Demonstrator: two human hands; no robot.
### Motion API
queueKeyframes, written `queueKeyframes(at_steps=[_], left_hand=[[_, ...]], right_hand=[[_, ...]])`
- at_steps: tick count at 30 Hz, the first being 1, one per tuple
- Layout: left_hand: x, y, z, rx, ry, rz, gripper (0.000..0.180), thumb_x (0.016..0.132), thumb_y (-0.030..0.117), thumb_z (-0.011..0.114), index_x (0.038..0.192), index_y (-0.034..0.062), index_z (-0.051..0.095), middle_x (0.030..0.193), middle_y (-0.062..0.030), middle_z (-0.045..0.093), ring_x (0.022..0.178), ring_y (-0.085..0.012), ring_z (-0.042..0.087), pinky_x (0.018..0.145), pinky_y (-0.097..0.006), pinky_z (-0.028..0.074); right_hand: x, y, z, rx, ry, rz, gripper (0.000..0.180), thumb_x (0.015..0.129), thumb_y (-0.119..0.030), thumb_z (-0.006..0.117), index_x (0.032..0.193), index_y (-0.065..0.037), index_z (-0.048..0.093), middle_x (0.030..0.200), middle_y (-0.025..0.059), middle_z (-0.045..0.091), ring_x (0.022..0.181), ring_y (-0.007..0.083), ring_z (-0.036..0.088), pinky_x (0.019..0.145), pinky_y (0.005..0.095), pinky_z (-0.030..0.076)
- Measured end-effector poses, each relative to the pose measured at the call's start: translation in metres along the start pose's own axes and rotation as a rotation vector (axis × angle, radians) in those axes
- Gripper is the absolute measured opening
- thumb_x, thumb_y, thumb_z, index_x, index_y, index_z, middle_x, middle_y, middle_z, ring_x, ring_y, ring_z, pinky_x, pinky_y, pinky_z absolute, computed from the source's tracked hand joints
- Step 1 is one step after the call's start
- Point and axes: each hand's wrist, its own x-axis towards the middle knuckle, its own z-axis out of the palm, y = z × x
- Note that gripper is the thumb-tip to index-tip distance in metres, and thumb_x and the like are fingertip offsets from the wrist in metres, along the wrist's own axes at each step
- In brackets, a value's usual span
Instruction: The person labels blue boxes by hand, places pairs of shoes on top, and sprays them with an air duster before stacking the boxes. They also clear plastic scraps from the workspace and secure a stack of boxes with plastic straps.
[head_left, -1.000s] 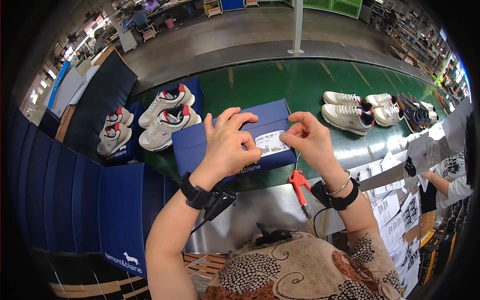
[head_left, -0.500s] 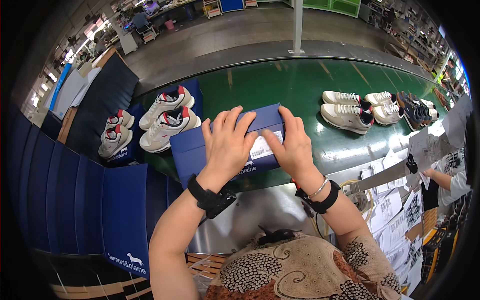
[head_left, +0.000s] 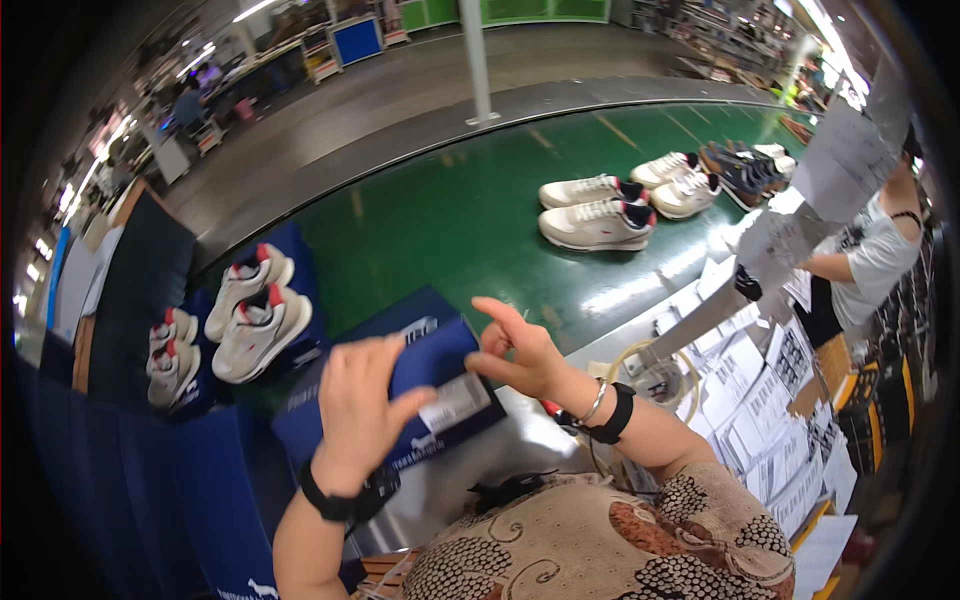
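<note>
A blue shoebox (head_left: 465, 432) with a white label on its near side lies tilted in front of me, at the near edge of the green belt. Its lid looks partly raised, though motion blurs it. My left hand (head_left: 362, 405) rests on the box's left part, fingers laid over the top and thumb stretched toward the label. At the box's right end hovers my right hand (head_left: 525, 355), with index finger and thumb apart and the other fingers bent, nothing visible between them. Left of the box, a pair of white-and-grey sneakers (head_left: 258, 330) with red linings sits on another blue box (head_left: 312, 310).
Another sneaker pair (head_left: 174, 365) stands farther left. More sneakers (head_left: 597, 222) and dark shoes line the green belt (head_left: 430, 220) to the right. Blue boxes (head_left: 215, 480) stack at lower left. Papers (head_left: 740, 370) cover the right side; a person (head_left: 870, 250) stands beyond. A post (head_left: 475, 60) rises behind.
My view has swung right, so the scene shifts left. My right hand has come off the lid, and its fingers have curled. My left hand stays on the shoebox, which is now more tilted.
</note>
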Motion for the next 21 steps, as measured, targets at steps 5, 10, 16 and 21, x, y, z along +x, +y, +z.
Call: queueKeyframes(at_steps=[5, 10, 16, 21], left_hand=[[-0.062, 0.052, 0.042, 0.093, 0.056, 0.161, 0.048, 0.070, 0.026, 0.070, 0.106, -0.0003, 0.054, 0.098, -0.0153, 0.055, 0.088, -0.0316, 0.053, 0.077, -0.041, 0.043], [-0.068, 0.011, 0.114, 0.179, 0.036, 0.307, 0.033, 0.079, 0.023, 0.060, 0.109, 0.0110, 0.054, 0.101, -0.0113, 0.053, 0.093, -0.0267, 0.050, 0.074, -0.039, 0.043], [-0.004, -0.030, 0.160, -0.016, -0.079, 0.207, 0.052, 0.065, 0.018, 0.073, 0.113, 0.0124, 0.052, 0.111, -0.0111, 0.047, 0.100, -0.0303, 0.047, 0.079, -0.041, 0.039], [0.016, -0.060, 0.187, 0.091, -0.213, -0.206, 0.070, 0.061, 0.030, 0.078, 0.120, 0.0116, 0.048, 0.127, -0.0151, 0.041, 0.120, -0.0361, 0.036, 0.096, -0.052, 0.028]], right_hand=[[-0.036, 0.065, -0.072, -0.300, 0.024, 0.001, 0.039, 0.077, -0.021, 0.068, 0.111, -0.006, 0.055, 0.067, 0.0069, 0.057, 0.056, 0.0195, 0.055, 0.056, 0.0306, 0.047], [-0.027, 0.123, -0.123, -0.553, 0.208, 0.475, 0.032, 0.078, -0.021, 0.063, 0.102, -0.001, 0.057, 0.073, 0.0120, 0.061, 0.069, 0.0266, 0.060, 0.066, 0.0349, 0.048], [0.050, 0.177, -0.170, -0.696, 0.390, 0.536, 0.040, 0.075, -0.028, 0.062, 0.103, 0.001, 0.058, 0.089, 0.0198, 0.062, 0.086, 0.0343, 0.059, 0.079, 0.0403, 0.047], [0.105, 0.229, -0.232, -0.783, 0.646, 0.747, 0.050, 0.074, -0.037, 0.058, 0.106, 0.002, 0.057, 0.098, 0.0289, 0.060, 0.096, 0.0409, 0.057, 0.087, 0.0435, 0.044]])
